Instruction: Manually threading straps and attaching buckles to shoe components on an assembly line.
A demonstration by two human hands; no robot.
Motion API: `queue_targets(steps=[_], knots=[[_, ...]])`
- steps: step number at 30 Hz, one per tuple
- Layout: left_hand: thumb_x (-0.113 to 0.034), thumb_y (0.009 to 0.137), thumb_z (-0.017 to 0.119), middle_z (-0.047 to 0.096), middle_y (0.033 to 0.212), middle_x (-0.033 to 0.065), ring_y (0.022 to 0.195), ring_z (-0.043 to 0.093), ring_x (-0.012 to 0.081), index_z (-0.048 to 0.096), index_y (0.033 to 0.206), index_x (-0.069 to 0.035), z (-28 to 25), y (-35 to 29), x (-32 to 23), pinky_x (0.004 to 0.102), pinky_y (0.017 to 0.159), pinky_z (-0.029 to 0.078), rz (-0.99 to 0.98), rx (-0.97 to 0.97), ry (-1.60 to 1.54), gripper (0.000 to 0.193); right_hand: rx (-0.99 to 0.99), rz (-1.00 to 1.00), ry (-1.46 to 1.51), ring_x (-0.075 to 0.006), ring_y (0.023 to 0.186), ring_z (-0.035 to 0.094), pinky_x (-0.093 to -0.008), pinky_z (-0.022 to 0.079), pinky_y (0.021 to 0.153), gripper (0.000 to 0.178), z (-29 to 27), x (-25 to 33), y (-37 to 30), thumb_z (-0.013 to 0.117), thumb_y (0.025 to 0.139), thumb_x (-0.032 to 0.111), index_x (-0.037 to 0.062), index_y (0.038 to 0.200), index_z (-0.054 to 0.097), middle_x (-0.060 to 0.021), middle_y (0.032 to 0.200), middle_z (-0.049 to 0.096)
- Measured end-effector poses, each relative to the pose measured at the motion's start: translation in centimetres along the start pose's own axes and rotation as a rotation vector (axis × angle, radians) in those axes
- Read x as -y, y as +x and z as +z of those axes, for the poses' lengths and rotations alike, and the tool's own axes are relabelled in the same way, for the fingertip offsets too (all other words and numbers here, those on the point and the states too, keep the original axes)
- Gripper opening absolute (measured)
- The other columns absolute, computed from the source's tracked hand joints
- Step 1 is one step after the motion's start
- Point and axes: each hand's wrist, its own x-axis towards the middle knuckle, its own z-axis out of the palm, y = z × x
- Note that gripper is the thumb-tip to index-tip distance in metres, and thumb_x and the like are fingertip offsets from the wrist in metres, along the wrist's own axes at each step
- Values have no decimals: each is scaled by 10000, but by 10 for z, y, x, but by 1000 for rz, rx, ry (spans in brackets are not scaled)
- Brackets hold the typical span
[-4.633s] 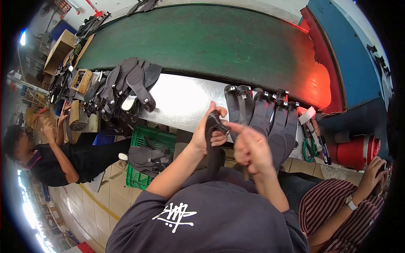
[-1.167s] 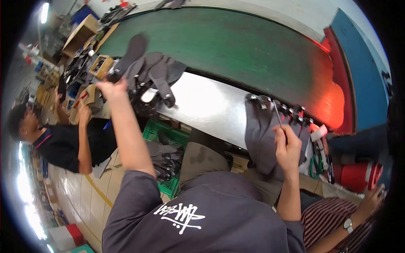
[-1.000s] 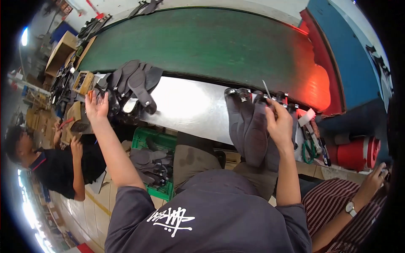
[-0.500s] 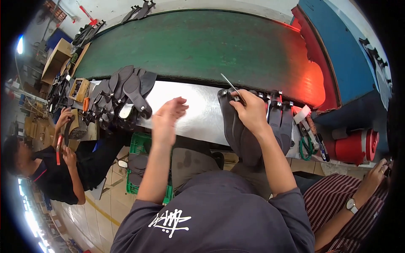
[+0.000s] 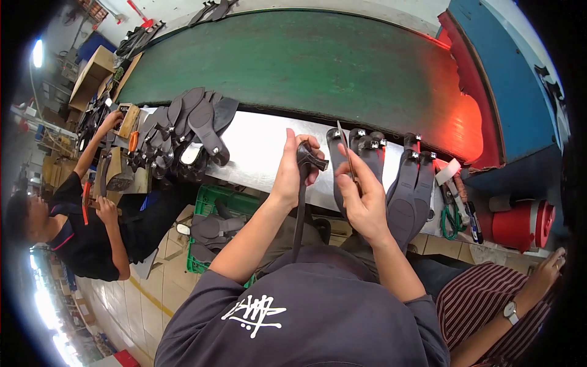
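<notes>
Over table edge (image 5: 257, 177), hands holding sandal sole (image 5: 299, 202), thin tool (image 5: 347, 160)

Your head camera gave you a bright, evenly lit scene, with strong daylight washing in from the lower left and blowing out the floor (image 5: 36, 306) there to near white. A ceiling lamp (image 5: 38, 53) flared at the upper left. The metal table (image 5: 257, 147) threw back a pale glare, and a red-orange glow lay on the far right end of the green belt (image 5: 318, 61). The fisheye bent straight edges toward the rim, where black corners closed in and detail smeared. The centre stayed sharp.
</notes>
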Motion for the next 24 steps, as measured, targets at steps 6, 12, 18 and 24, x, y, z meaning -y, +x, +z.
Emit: queue_targets(steps=[6, 12, 18, 24], knots=[[-566, 940, 444, 573, 641, 32, 409, 452, 118, 554, 840, -123, -9, -5, 12, 218, 382, 329, -317, -196, -398, 466, 207, 195, 117, -39, 533, 432, -195, 381, 494, 530, 2, -3, -24, 472, 957, 53, 163, 1463, 357, 21, 610, 507], [-627, 903, 465, 545, 596, 26, 382, 438, 114, 559, 740, -114, -5, -8, 25, 205, 362, 339, -311, -137, -417, 547, 260, 346, 217, -21, 475, 402, -165, 334, 452, 580, 10, -16, -23, 482, 962, 74, 193, 1492, 276, 9, 631, 525], [-520, 941, 470, 551, 598, 45, 378, 420, 95, 508, 746, -98, 17, -16, 19, 210, 350, 300, -209, -311, -130, 467, 184, 332, 275, -23, 471, 366, -167, 304, 432, 462, 3, -35, -23, 491, 977, 98, 121, 1429, 401, 33, 607, 456], [-497, 944, 457, 568, 614, 62, 336, 346, 73, 479, 758, -104, 11, -16, 26, 201, 314, 269, -194, -114, -280, 436, 181, 456, 452, -33, 469, 397, -184, 321, 419, 433, 0, -18, -25, 519, 970, 109, 45, 1391, 436, 18, 624, 489]])
